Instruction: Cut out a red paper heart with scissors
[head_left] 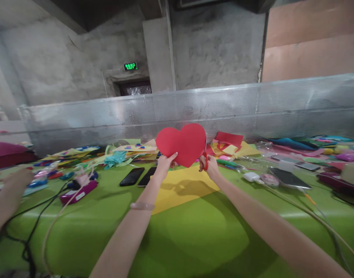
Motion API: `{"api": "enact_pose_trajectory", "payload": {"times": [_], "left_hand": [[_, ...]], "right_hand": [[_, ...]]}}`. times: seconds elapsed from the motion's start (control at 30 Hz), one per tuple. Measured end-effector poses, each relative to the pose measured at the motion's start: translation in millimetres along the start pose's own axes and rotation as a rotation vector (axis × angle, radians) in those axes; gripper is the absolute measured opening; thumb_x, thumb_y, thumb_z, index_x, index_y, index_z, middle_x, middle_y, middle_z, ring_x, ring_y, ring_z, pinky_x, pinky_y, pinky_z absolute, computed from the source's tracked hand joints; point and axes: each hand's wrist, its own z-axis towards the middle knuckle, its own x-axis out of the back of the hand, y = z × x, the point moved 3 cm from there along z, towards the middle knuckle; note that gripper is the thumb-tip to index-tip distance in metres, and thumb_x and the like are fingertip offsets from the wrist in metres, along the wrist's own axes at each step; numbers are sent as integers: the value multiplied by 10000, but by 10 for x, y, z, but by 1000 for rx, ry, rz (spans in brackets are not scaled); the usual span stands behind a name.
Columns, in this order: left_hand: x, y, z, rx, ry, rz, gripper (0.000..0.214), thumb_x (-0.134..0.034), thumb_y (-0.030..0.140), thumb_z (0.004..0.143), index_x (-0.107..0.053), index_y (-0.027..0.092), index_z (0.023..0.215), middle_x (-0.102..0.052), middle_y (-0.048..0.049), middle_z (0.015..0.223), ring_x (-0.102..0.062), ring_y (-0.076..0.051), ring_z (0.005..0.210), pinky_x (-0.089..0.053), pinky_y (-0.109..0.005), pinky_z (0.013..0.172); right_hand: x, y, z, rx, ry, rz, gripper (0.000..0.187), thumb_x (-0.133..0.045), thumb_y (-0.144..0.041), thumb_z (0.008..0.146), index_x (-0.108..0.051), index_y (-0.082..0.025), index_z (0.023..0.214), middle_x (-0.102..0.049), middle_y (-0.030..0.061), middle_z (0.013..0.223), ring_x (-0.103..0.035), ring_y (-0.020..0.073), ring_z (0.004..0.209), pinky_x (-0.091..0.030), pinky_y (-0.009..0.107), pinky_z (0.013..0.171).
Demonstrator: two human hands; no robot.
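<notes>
A red paper heart (184, 143) is held up in front of me above the green table. My left hand (166, 164) pinches its lower left edge, thumb on the near face. In my right hand (209, 165) is a pair of red-handled scissors (206, 160), fingers closed round the handles. The scissors' blades point upward along the heart's right edge; whether they touch the paper I cannot tell. Below both hands lies a yellow paper sheet (182, 189) on the table. Two dark phones, one (132, 177) in full view and one (146, 177) partly behind my left wrist, lie to the left.
Coloured paper scraps (130, 148) and red paper (229, 139) line the back of the green table (194, 239). A purple power strip (78, 193) with cables is at left, beside another person's arm (13, 197). A white charger (251, 177) and phone (290, 178) lie right. A perforated metal panel (223, 108) stands behind.
</notes>
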Motion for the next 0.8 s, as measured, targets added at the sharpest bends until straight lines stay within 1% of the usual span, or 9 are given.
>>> {"api": "enact_pose_trajectory", "payload": {"times": [0.37,0.5,0.8], "left_hand": [[17,-29,24,-3,8,0,347,-745,404,589,-631,124,759,-575,1,417,-511,-120,337,-325,-223,352],[16,-26,22,-1,15,-3,376,-757,400,577,-633,122,798,-595,-7,443,-526,-123,350,-325,-218,347],[6,-19,13,-9,1,-24,380,-763,402,572,-634,115,786,-589,-4,433,-519,-113,341,-334,-210,344]], "right_hand": [[9,54,48,-4,2,3,216,-591,-300,641,-432,-200,534,-436,-68,369,-437,83,295,-408,201,290],[7,38,36,1,0,1,214,-587,-289,641,-427,-201,531,-432,-67,369,-435,85,297,-411,204,294],[11,21,15,4,13,-15,200,-562,-263,648,-429,-198,514,-437,-61,370,-440,82,295,-415,200,304]]}}
